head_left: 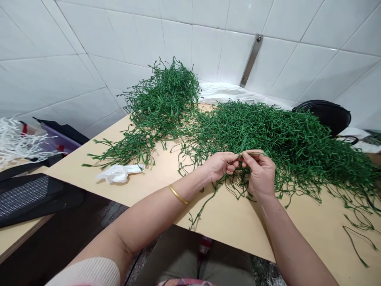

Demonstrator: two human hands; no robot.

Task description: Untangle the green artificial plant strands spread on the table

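Green stem pinched at center between the left hand and right hand, whose fingers nearly touch. More tangled green stems heap across the tabletop from 10 to 3 o'clock; a crumpled white sheet lies at 9 o'clock.

Bright, even light, soft shadows, edges seemingly a little warped.

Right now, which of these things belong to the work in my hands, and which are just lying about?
In the work: left hand, right hand, green wiry stems.

Lying about: crumpled white wad, white shredded strands, black bag, purple plastic tub.
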